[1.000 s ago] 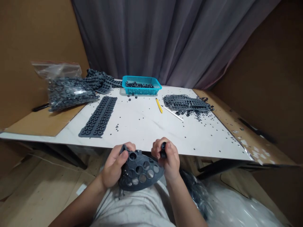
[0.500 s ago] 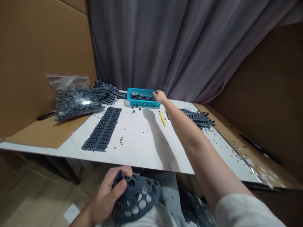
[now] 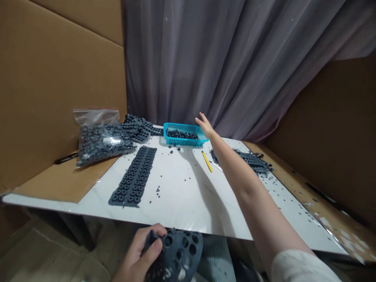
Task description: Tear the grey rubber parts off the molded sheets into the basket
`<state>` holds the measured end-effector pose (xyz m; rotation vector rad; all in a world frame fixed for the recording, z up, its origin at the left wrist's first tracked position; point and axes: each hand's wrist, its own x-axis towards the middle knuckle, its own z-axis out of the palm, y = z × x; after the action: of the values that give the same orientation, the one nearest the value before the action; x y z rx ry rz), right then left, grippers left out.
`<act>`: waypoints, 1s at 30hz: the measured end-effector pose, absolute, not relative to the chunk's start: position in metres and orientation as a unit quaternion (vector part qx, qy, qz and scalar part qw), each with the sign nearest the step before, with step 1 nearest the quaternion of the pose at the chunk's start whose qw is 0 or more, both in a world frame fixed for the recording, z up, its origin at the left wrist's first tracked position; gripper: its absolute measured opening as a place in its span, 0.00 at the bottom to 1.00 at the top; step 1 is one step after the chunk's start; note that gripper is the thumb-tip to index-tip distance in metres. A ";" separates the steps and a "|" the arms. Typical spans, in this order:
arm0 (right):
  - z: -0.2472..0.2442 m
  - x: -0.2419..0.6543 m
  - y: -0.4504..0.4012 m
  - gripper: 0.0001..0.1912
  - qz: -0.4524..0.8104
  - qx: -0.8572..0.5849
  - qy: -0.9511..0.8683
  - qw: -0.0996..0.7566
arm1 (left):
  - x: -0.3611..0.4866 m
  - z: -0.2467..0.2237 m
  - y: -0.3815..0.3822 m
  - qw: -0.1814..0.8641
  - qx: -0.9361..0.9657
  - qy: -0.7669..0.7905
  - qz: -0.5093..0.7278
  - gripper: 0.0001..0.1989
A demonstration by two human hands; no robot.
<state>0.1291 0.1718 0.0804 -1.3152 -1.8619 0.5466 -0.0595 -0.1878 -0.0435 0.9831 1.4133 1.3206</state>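
Left hand (image 3: pixel 142 256): closed low at the near side, thumb over fingers, pinching the upper left corner of the perforated dark sheet (image 3: pixel 170 262), which hung bent below the table (image 3: pixel 176 211) edge, several holes open.
Right hand (image 3: pixel 205 127): fingers spread and seemingly bare, far ahead of the left grip, at the right end of the blue basket (image 3: pixel 188 141); whether it touched the rim could not be told.
Step in hand: judging by the open holes and the small black pieces (image 3: pixel 180 135) in the basket, probably a drop-off of pieces taken from the sheet.
Next move: working two-handed on the sheet would have called for a long draw back toward the left grip, raised enough to miss the basket rim and the yellow tool (image 3: pixel 207 161), with the left pinch kept firm.
Edges: the table's front edge ran just beyond the left grip, where the sheet could have snagged; the curtain (image 3: pixel 182 62) hung close behind the right hand.
Open room: mostly bare tabletop between the two hands, with the flat studded sheet (image 3: pixel 135 178) ahead and left of the left grip, and the scrap pile (image 3: pixel 254 161) right of the reaching forearm.
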 end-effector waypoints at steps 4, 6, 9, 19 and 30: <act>0.084 0.132 0.081 0.15 0.279 -0.435 -0.793 0.322 | -0.062 -0.039 -0.180 0.402 0.494 0.581 0.506 0.14; 0.079 0.138 0.016 0.11 0.302 -0.328 -0.864 0.233 | -0.061 -0.031 -0.176 0.373 0.562 0.564 0.475 0.13; 0.070 0.150 -0.075 0.14 0.281 -0.241 -0.911 0.181 | -0.056 -0.015 -0.172 0.365 0.653 0.522 0.410 0.12; 0.024 0.163 -0.151 0.15 0.098 -0.352 -0.876 0.315 | -0.039 0.001 -0.179 0.364 0.680 0.527 0.359 0.15; 0.015 0.163 -0.147 0.12 0.049 -0.301 -0.936 0.177 | -0.042 0.001 -0.180 0.398 0.683 0.506 0.344 0.07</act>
<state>0.1626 -0.1468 0.0150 -0.8530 -2.6477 0.1375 -0.0423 -0.1797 0.0011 1.7306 1.2807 0.8721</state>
